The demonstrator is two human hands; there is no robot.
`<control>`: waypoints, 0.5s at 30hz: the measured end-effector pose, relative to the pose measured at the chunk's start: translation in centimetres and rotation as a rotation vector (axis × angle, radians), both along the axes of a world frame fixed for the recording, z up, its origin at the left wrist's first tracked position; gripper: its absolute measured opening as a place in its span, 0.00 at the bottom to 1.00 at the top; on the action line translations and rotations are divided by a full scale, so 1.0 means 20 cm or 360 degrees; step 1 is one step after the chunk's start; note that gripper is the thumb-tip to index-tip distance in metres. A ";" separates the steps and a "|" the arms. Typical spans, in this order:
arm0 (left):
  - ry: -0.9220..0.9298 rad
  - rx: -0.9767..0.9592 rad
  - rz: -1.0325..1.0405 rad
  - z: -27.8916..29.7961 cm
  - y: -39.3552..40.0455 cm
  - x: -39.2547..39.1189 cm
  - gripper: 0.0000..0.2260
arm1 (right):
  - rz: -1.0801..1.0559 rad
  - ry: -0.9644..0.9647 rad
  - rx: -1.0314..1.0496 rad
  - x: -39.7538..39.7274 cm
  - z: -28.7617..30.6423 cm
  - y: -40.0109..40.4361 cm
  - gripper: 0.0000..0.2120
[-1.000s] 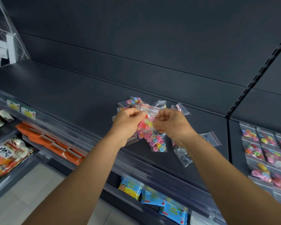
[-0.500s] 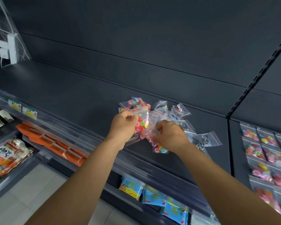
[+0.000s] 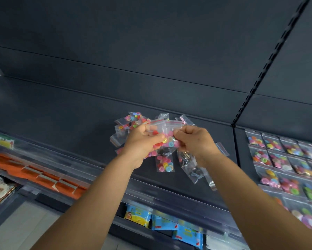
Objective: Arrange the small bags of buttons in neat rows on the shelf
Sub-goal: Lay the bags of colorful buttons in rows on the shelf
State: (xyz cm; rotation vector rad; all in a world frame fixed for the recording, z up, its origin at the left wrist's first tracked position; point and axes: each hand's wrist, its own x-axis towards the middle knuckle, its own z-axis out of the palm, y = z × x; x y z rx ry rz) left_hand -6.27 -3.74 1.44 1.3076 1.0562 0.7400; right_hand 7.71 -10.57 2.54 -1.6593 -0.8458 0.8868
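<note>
Above the dark shelf (image 3: 79, 112), my left hand (image 3: 144, 141) and right hand (image 3: 191, 141) each pinched one clear bag of buttons (image 3: 167, 136), loose bags (image 3: 165, 164) heaped beneath.

The button bags (image 3: 165, 164) are thin clear plastic film, glossy and crinkled, with red zip strips along their mouths; the buttons inside look like smooth, bright plastic. The shelf (image 3: 79, 112) and its back panel (image 3: 151, 42) appear to be painted metal in a matt dark grey, smooth and unmarked. The slotted upright (image 3: 259, 76) is matt black. The shelf's front guard (image 3: 169, 192) is clear, shiny plastic. Below, the blue packets (image 3: 169, 222) have a glossy printed wrap, and the orange packs (image 3: 43, 175) look matt.
</note>
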 end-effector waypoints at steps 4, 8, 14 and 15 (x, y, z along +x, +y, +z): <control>0.0005 0.0087 -0.0157 0.02 -0.03 0.14 0.08 | -0.0118 0.0051 0.0047 0.12 0.01 -0.09 0.07; -0.0032 0.0122 -0.0266 0.06 -0.09 0.31 0.06 | -0.0199 0.0104 0.0100 0.27 0.02 -0.18 0.06; -0.0052 0.0165 -0.0362 0.10 -0.22 0.62 0.06 | -0.0294 0.0144 0.0127 0.52 0.05 -0.35 0.07; -0.0048 0.0177 -0.0375 0.10 -0.26 0.68 0.06 | -0.0308 0.0137 0.0118 0.57 0.05 -0.39 0.07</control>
